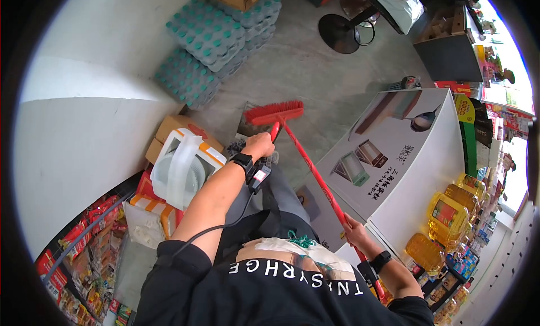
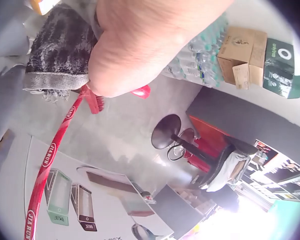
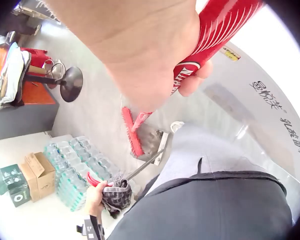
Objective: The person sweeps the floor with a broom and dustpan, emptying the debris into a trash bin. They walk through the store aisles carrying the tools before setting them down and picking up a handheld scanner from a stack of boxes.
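Right of the lower middle of the head view, the right hand (image 1: 359, 235) is gripping the red broom (image 1: 321, 185), fingers curled round its pole. Near centre, the left hand (image 1: 260, 146) is curling its fingers round a red handle (image 1: 275, 131) beside grey fuzzy cloth (image 2: 60, 47). The bristles (image 1: 275, 111) are showing at upper centre.

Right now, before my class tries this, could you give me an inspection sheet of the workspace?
Surface: grey floor, no spill made out
Job's things: red broom, its pole slanting
Clutter: bottle packs stacked at left; carton beside the wall
Hands: right hand grips the broom's pole; left hand holds a red handle
Cables: black cable along the left forearm
Surroundings: white printed cabinet at right
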A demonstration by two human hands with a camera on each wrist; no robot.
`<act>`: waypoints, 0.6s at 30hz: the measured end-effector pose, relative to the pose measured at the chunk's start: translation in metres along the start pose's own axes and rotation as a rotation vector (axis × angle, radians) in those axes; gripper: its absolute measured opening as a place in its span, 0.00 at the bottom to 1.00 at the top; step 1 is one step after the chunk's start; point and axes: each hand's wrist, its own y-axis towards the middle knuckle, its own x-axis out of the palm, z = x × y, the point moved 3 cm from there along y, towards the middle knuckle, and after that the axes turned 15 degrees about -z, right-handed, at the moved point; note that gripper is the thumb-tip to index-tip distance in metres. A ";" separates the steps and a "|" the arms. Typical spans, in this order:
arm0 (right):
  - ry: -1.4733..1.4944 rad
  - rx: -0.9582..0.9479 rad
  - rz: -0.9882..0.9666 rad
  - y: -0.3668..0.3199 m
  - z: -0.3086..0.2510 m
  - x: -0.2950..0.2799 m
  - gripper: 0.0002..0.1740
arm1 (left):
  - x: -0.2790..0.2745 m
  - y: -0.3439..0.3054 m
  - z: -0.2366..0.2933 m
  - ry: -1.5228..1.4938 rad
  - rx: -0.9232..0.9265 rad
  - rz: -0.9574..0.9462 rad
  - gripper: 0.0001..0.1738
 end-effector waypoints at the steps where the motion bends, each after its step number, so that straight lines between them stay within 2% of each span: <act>1: -0.008 -0.030 0.015 -0.003 -0.004 0.004 0.25 | 0.003 -0.004 -0.003 0.003 0.005 0.002 0.17; 3: -0.022 -0.116 0.064 0.008 -0.012 0.007 0.24 | 0.008 -0.013 -0.009 0.009 0.011 0.012 0.17; 7: 0.056 -0.148 0.021 0.057 -0.086 -0.011 0.24 | 0.019 -0.023 -0.024 -0.051 -0.006 0.017 0.17; 9: -0.074 -0.243 0.094 0.100 -0.117 -0.023 0.24 | 0.023 -0.029 -0.032 -0.067 -0.016 0.012 0.17; 11: -0.077 -0.294 0.097 0.123 -0.155 -0.031 0.24 | 0.020 -0.024 -0.036 -0.084 -0.012 0.024 0.17; 14: -0.141 -0.202 0.125 0.144 -0.158 -0.036 0.24 | 0.025 -0.020 -0.043 -0.118 -0.009 0.034 0.19; 15: -0.280 -0.177 0.125 0.139 -0.149 -0.036 0.25 | 0.026 -0.020 -0.044 -0.118 -0.004 0.034 0.19; 18: -0.447 -0.120 0.154 0.105 -0.104 -0.029 0.25 | 0.024 -0.019 -0.042 -0.102 0.010 0.032 0.19</act>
